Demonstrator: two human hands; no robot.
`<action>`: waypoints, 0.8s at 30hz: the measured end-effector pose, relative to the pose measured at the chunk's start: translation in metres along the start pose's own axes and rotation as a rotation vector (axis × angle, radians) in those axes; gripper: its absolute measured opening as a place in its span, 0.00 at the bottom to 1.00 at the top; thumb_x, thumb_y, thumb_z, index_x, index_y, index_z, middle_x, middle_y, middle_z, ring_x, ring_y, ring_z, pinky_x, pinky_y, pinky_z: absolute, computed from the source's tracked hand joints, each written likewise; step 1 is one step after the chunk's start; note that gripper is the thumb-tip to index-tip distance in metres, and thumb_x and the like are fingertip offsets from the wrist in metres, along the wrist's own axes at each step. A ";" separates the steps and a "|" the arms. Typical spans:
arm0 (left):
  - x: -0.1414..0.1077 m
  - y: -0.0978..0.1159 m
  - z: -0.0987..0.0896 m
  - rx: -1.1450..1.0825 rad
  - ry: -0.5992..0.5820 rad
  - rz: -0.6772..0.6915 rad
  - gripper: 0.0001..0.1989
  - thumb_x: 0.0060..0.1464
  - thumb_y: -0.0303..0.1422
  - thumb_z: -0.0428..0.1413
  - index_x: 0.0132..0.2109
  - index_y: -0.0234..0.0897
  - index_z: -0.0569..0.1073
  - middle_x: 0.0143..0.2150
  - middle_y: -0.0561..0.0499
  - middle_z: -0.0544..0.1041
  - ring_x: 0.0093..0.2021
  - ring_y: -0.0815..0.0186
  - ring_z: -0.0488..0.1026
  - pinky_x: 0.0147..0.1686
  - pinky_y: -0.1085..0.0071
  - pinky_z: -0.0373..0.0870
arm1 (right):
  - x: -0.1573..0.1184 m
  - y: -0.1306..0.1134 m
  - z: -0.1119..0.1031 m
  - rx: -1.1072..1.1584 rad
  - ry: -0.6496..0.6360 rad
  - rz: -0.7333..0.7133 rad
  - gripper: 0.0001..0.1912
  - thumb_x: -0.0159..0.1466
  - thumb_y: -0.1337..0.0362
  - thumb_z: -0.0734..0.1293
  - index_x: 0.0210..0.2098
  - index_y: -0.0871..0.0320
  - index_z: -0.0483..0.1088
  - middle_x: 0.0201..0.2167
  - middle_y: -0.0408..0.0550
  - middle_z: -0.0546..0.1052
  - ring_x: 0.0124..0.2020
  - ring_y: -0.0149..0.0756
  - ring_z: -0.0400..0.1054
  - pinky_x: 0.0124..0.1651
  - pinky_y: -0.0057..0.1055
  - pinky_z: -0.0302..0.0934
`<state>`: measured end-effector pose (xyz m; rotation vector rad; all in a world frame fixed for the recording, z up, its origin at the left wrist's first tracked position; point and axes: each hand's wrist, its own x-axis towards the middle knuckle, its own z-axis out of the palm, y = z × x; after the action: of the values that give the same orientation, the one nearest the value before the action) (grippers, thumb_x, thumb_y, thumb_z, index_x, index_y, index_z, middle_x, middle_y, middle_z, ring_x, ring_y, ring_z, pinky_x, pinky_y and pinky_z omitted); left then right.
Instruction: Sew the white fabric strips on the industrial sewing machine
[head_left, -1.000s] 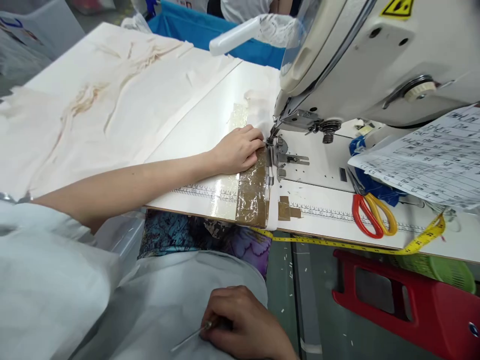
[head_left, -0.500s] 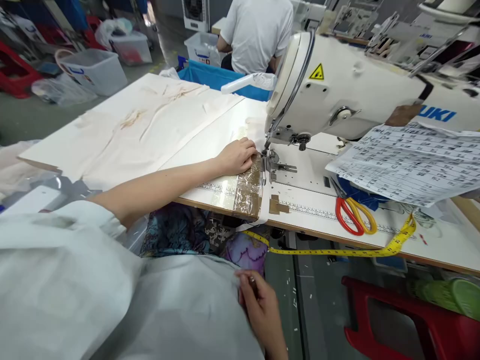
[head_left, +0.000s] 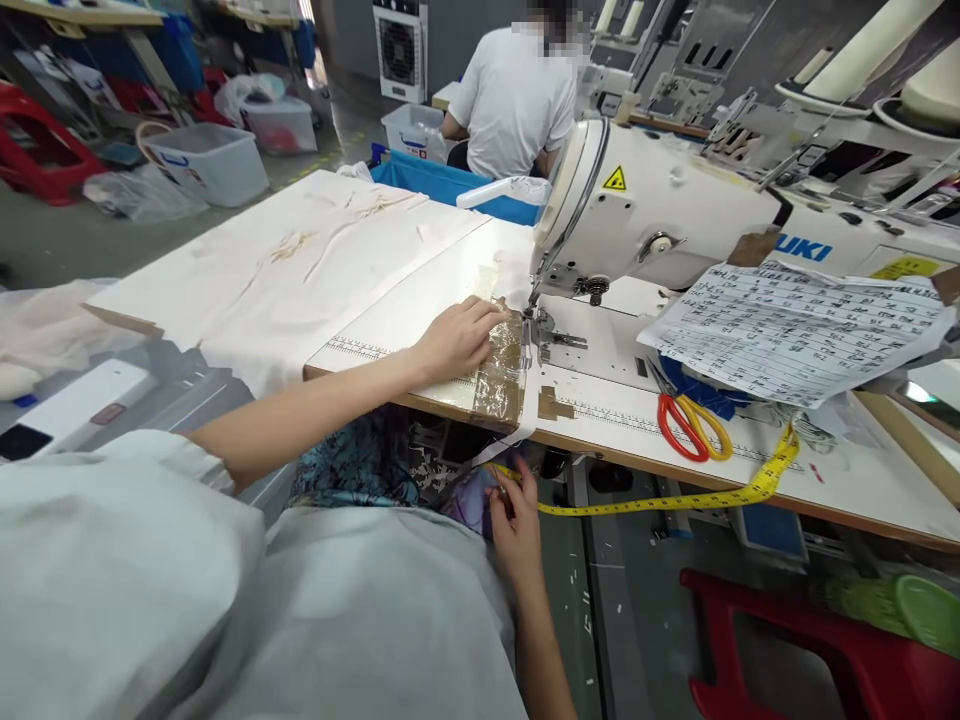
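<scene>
My left hand (head_left: 459, 338) lies palm down at the left of the needle, fingers stretched over the brown packing tape (head_left: 496, 385) stuck to the table. Close to its fingertips is the presser foot of a white sewing machine (head_left: 675, 205). From the foot a narrow white fabric strip (head_left: 529, 400) runs toward me and over the table's front edge. Just below that edge is my right hand (head_left: 516, 515), fingers bent and apart, with nothing visibly held. It is beside the strip's hanging part and a yellow tape measure (head_left: 645, 506); whether it touches either I cannot tell.
Scissors (head_left: 691, 425) with red and yellow handles lie at the right, below a handwritten sheet (head_left: 802, 325). Pale fabric (head_left: 330, 240) spreads across the table's left side. A red stool (head_left: 810, 640) stands lower right. Another person (head_left: 517, 100) sits beyond a blue bin (head_left: 427, 178).
My right hand has risen from my lap to just under the table edge, near the tape measure. My left hand stays by the needle, its fingers flatter. The camera view has shifted.
</scene>
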<state>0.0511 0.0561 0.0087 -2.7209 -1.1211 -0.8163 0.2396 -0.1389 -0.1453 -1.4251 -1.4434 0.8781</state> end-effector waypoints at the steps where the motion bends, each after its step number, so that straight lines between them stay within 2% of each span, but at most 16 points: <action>1: -0.017 0.009 -0.009 -0.081 0.064 -0.009 0.18 0.60 0.24 0.46 0.55 0.26 0.69 0.49 0.39 0.74 0.50 0.58 0.69 0.48 0.62 0.69 | 0.010 0.005 0.007 0.006 -0.022 -0.006 0.17 0.65 0.59 0.63 0.50 0.55 0.76 0.64 0.58 0.62 0.56 0.45 0.67 0.52 0.41 0.65; 2: -0.038 0.019 -0.017 -0.171 0.104 -0.005 0.17 0.61 0.24 0.45 0.53 0.28 0.69 0.45 0.41 0.75 0.46 0.60 0.71 0.45 0.64 0.70 | 0.018 0.008 0.013 0.015 -0.045 -0.013 0.17 0.64 0.59 0.64 0.49 0.56 0.76 0.60 0.58 0.67 0.53 0.45 0.69 0.52 0.42 0.66; 3: -0.060 0.028 -0.024 -0.271 0.094 -0.007 0.15 0.62 0.25 0.44 0.52 0.30 0.70 0.42 0.43 0.76 0.43 0.62 0.72 0.43 0.67 0.70 | 0.025 0.008 0.019 0.027 -0.070 -0.022 0.16 0.64 0.58 0.65 0.48 0.57 0.76 0.55 0.57 0.72 0.50 0.44 0.71 0.51 0.43 0.66; 5: -0.107 0.043 -0.029 -0.446 0.005 -0.055 0.14 0.62 0.25 0.44 0.49 0.34 0.72 0.38 0.47 0.75 0.38 0.66 0.72 0.38 0.71 0.70 | 0.031 0.003 0.028 0.060 -0.119 -0.047 0.15 0.65 0.57 0.66 0.45 0.59 0.76 0.42 0.51 0.78 0.42 0.39 0.73 0.47 0.42 0.68; 7: -0.148 0.053 -0.017 -0.580 -0.178 -0.133 0.15 0.61 0.25 0.44 0.49 0.35 0.72 0.37 0.48 0.76 0.35 0.68 0.73 0.36 0.74 0.70 | 0.028 -0.009 0.033 0.098 -0.166 -0.072 0.14 0.67 0.56 0.65 0.44 0.59 0.75 0.37 0.48 0.79 0.35 0.35 0.74 0.42 0.37 0.69; 8: -0.162 0.056 -0.006 -0.612 -0.243 -0.240 0.16 0.60 0.25 0.45 0.49 0.35 0.73 0.39 0.47 0.76 0.36 0.68 0.74 0.37 0.74 0.70 | 0.024 -0.015 0.034 0.116 -0.188 -0.082 0.14 0.68 0.57 0.63 0.44 0.59 0.75 0.37 0.48 0.80 0.32 0.33 0.74 0.38 0.34 0.69; 9: -0.172 0.058 0.008 -0.629 -0.253 -0.336 0.17 0.58 0.26 0.47 0.53 0.34 0.71 0.44 0.45 0.77 0.41 0.65 0.74 0.41 0.72 0.71 | 0.019 -0.021 0.034 0.132 -0.207 -0.088 0.14 0.69 0.58 0.61 0.45 0.58 0.75 0.38 0.49 0.80 0.28 0.31 0.73 0.34 0.30 0.69; 11: -0.179 0.065 0.039 -0.706 -0.349 -0.367 0.24 0.53 0.31 0.56 0.58 0.33 0.68 0.55 0.41 0.73 0.53 0.59 0.72 0.50 0.67 0.70 | 0.013 -0.029 0.033 0.149 -0.227 -0.087 0.16 0.70 0.58 0.59 0.45 0.58 0.75 0.38 0.49 0.81 0.22 0.29 0.71 0.28 0.27 0.68; 12: -0.177 0.069 0.052 -0.778 -0.416 -0.351 0.21 0.54 0.32 0.56 0.55 0.33 0.70 0.53 0.43 0.75 0.51 0.60 0.72 0.49 0.69 0.70 | 0.012 -0.030 0.032 0.145 -0.225 -0.084 0.16 0.70 0.57 0.58 0.44 0.57 0.75 0.35 0.48 0.81 0.21 0.29 0.71 0.27 0.26 0.67; 14: -0.169 0.077 0.071 -0.857 -0.510 -0.320 0.11 0.59 0.32 0.50 0.44 0.33 0.75 0.39 0.49 0.79 0.38 0.66 0.74 0.39 0.75 0.70 | 0.014 -0.026 0.028 0.104 -0.192 -0.071 0.17 0.69 0.56 0.59 0.41 0.58 0.76 0.30 0.47 0.81 0.19 0.31 0.70 0.25 0.26 0.67; 16: -0.162 0.083 0.073 -0.846 -0.509 -0.346 0.13 0.60 0.32 0.48 0.32 0.33 0.73 0.26 0.52 0.74 0.27 0.69 0.69 0.29 0.76 0.65 | 0.019 -0.015 0.023 0.025 -0.123 -0.055 0.17 0.68 0.55 0.60 0.39 0.58 0.77 0.30 0.48 0.82 0.22 0.33 0.73 0.27 0.27 0.68; 18: -0.161 0.083 0.056 -0.784 -0.477 -0.356 0.13 0.57 0.33 0.52 0.25 0.35 0.68 0.21 0.53 0.68 0.23 0.69 0.64 0.27 0.74 0.61 | 0.023 0.001 0.017 -0.071 -0.042 -0.046 0.18 0.67 0.54 0.60 0.39 0.58 0.77 0.35 0.52 0.83 0.30 0.38 0.77 0.34 0.30 0.71; 20: -0.169 0.078 0.026 -0.705 -0.483 -0.282 0.14 0.51 0.33 0.56 0.22 0.36 0.62 0.20 0.54 0.66 0.23 0.69 0.62 0.28 0.73 0.59 | 0.026 0.017 0.011 -0.168 0.020 -0.043 0.19 0.67 0.53 0.60 0.39 0.58 0.78 0.38 0.54 0.83 0.39 0.43 0.78 0.41 0.33 0.71; 22: -0.189 0.069 -0.011 -0.626 -0.500 -0.222 0.15 0.50 0.30 0.56 0.21 0.36 0.59 0.19 0.54 0.65 0.23 0.68 0.62 0.31 0.72 0.59 | 0.027 0.033 0.005 -0.262 0.064 -0.035 0.21 0.66 0.51 0.59 0.39 0.58 0.78 0.38 0.55 0.83 0.39 0.46 0.79 0.40 0.34 0.71; 24: -0.222 0.061 -0.045 -0.581 -0.470 -0.271 0.16 0.52 0.33 0.56 0.22 0.37 0.60 0.20 0.53 0.67 0.25 0.67 0.64 0.33 0.72 0.61 | 0.028 0.048 -0.001 -0.349 0.101 -0.024 0.24 0.66 0.48 0.58 0.39 0.58 0.78 0.38 0.57 0.83 0.38 0.48 0.79 0.36 0.34 0.71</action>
<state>-0.0582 -0.1403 -0.0580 -3.4190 -1.5770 -0.6148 0.2591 -0.1070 -0.1862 -1.6775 -1.5861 0.5467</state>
